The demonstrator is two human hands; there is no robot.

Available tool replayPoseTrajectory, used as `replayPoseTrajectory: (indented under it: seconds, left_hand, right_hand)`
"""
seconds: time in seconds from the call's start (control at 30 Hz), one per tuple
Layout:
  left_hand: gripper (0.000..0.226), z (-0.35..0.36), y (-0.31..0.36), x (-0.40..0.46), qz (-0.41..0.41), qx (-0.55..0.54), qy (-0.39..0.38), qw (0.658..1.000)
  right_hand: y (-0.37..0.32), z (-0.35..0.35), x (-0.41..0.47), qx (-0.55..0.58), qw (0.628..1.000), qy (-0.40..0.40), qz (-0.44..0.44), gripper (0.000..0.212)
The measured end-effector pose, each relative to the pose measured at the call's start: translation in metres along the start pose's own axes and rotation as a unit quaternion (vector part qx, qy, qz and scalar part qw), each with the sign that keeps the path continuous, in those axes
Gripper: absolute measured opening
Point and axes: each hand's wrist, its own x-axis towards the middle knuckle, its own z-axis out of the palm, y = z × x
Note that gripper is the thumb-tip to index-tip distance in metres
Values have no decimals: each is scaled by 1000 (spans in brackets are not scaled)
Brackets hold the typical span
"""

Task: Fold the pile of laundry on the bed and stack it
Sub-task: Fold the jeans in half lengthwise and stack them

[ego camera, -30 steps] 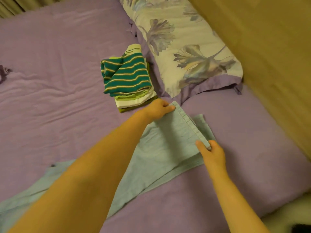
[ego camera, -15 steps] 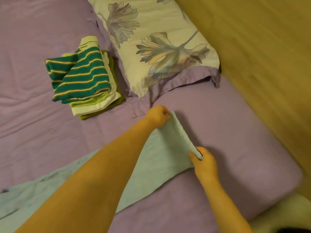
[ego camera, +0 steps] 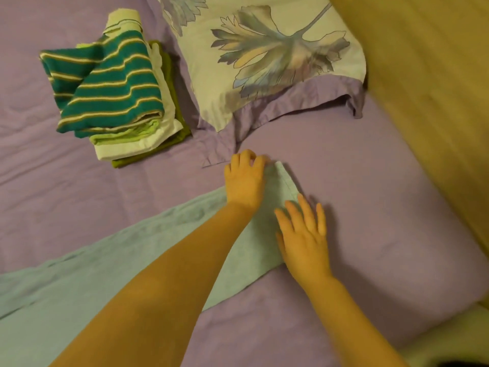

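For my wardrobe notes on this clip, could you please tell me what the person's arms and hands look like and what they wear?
Both forearms are bare as far as the frame shows, with no sleeves in view. The left hand and right hand wear no gloves, and no rings, watch or bracelets show on the fingers or wrists.

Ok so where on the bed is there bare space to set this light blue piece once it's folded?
Bare purple sheet lies right of both hands, between the floral pillow and the mattress edge. Another bare stretch sits left of the folded stack. It is crowded near you: the light blue cloth runs from lower left up under the left hand and right hand.
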Motion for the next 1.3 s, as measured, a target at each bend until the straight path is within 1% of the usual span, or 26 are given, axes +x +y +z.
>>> replayPoseTrajectory:
  seconds: [0.07,0.1,0.13,0.2,0.23,0.3,0.37,0.43,0.5,0.57,0.6,0.67,0.7,0.77,0.83,0.9,1.0,1.1,1.2,1.27,1.3]
  left_hand:
    - [39,0,-13,-30,12,7,39,999]
    - [42,2,-24,-47,19,13,56,998]
    - [48,6,-36,-64,24,27,56,998]
    - [61,11,-66,-98,11,77,3,997]
    - [64,12,-81,-113,-2,98,-31,995]
    - [57,13,-112,-138,-32,128,-68,989]
    - [50,9,-140,-159,-54,147,-84,984]
    - [52,5,-165,-177,-66,144,-97,983]
    - [54,0,-187,-195,-82,134,-107,982]
    - [52,-5,-208,-211,-110,126,-94,981]
    - [51,-6,-218,-218,-129,119,-83,981]
    - [58,-11,-237,-231,-170,94,-70,979]
    - [56,-13,-249,-239,-188,83,-59,977]
    - [57,-16,-279,-256,-226,51,-29,972]
    - [56,-22,-316,-270,-248,29,-19,968]
    - [55,-29,-357,-280,-246,47,-6,968]
    - [52,-44,-416,-278,-247,88,-62,963]
    - [47,-52,-455,-272,-226,81,-101,965]
    - [40,-57,-479,-271,-195,69,-90,974]
    - [36,-60,-493,-270,-186,59,-67,978]
    - [35,-62,-500,-271,-185,54,-55,980]
  right_hand:
    - [-4,8,0,-35,996,-66,-56,52]
    - [-5,11,-1,-49,992,-99,-63,54]
    - [-5,13,-3,-60,988,-129,-63,53]
    - [-5,16,-6,-70,981,-170,-64,58]
    - [-5,17,-6,-71,979,-182,-63,63]
    - [-10,15,-4,-72,976,-198,-52,73]
    - [-27,10,-3,-69,973,-213,-51,82]
    - [-56,7,-1,-70,972,-209,-87,81]
    - [-92,8,1,-70,967,-201,-143,71]
    - [-131,13,-1,-73,961,-183,-194,64]
    - [-150,17,-1,-70,959,-172,-212,66]
    - [-189,26,-3,-60,957,-168,-229,76]
    - [-208,31,-5,-56,956,-165,-237,77]
    - [-246,40,-8,-51,950,-168,-257,77]
    - [-281,46,-12,-46,947,-165,-273,74]
    - [-310,53,-15,-43,942,-159,-291,72]
    - [-349,65,-12,-50,932,-172,-316,69]
    - [-375,90,-2,-60,928,-174,-323,65]
    - [-397,102,8,-39,930,-156,-330,64]
    - [-406,98,18,-23,939,-123,-321,60]
    - [-407,95,22,-16,947,-92,-308,56]
